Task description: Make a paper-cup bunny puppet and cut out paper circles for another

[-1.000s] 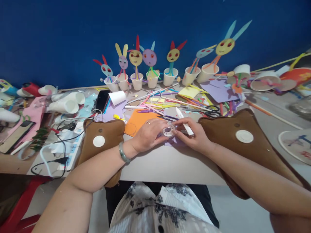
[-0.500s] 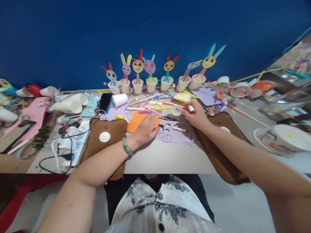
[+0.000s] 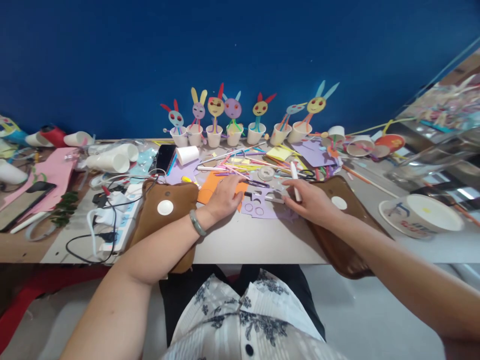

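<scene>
My left hand (image 3: 225, 196) rests with its fingers loosely spread on a sheet of orange paper (image 3: 206, 189). A white marker pen (image 3: 294, 177) stands up out of my right hand (image 3: 309, 200), gripped between the fingers. Between my hands lies a purple paper (image 3: 249, 207) with cut-out holes and drawn circles. A second pen, white with a dark end (image 3: 274, 199), lies on that paper near my right fingertips. Just beyond are a roll of clear tape (image 3: 266, 173) and a dark slim tool (image 3: 258, 183) that I cannot name.
Paper cups with rabbit-faced puppets (image 3: 234, 134) stand along the blue wall. Brown cushion-like pads (image 3: 168, 200) flank my hands. A power strip with cables (image 3: 116, 225) is on the left, a large paper bowl (image 3: 423, 215) on the right. Black-handled scissors (image 3: 308, 174) lie behind my right hand.
My right hand has moved back from the tape roll toward me and slightly right, with the white pen in it. My left hand has stayed on the orange paper.
</scene>
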{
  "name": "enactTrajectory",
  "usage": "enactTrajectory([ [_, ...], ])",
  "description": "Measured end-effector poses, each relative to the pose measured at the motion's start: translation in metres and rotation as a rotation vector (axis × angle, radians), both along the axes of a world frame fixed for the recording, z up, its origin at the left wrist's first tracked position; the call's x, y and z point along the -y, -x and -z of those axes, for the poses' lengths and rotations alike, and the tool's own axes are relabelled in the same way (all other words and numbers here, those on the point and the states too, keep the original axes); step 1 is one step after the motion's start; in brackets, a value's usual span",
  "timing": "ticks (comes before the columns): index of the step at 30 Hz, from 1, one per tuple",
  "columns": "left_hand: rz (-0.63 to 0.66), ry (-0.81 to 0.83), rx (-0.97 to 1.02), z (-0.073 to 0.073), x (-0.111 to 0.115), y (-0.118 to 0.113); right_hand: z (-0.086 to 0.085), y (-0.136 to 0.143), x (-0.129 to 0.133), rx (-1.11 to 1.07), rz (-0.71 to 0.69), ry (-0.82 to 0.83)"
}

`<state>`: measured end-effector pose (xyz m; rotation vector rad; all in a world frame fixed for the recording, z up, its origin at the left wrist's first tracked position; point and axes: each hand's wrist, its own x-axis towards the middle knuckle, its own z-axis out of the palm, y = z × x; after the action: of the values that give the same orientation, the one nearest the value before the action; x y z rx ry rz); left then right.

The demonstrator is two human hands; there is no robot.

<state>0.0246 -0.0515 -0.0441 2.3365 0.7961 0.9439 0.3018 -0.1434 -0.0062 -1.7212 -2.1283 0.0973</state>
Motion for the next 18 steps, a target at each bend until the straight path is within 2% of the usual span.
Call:
enactTrajectory([
  [3, -0.005, 0.033, 0.034, 0.001, 0.001, -0.001, 0.0, 0.0, 0.018, 0.102, -0.094, -0.07],
  [5, -0.031, 0.077, 0.112, 0.003, 0.0, -0.002, -0.002, -0.004, 0.027, 0.126, -0.104, -0.182],
  [8, -0.144, 0.183, 0.326, 0.003, -0.007, -0.002, -0.012, -0.012, 0.032, 0.047, 0.015, -0.431],
  [12, -0.336, 0.354, 0.689, -0.005, -0.027, 0.005, -0.034, -0.021, 0.025, -0.218, 0.184, -0.67],
  [15, -0.438, 0.444, 0.851, -0.015, -0.04, 0.013, -0.045, -0.027, 0.016, -0.26, 0.196, -0.658],
  [18, -0.484, 0.51, 0.945, -0.023, -0.046, 0.016, -0.044, -0.034, 0.01, -0.253, 0.21, -0.574],
])
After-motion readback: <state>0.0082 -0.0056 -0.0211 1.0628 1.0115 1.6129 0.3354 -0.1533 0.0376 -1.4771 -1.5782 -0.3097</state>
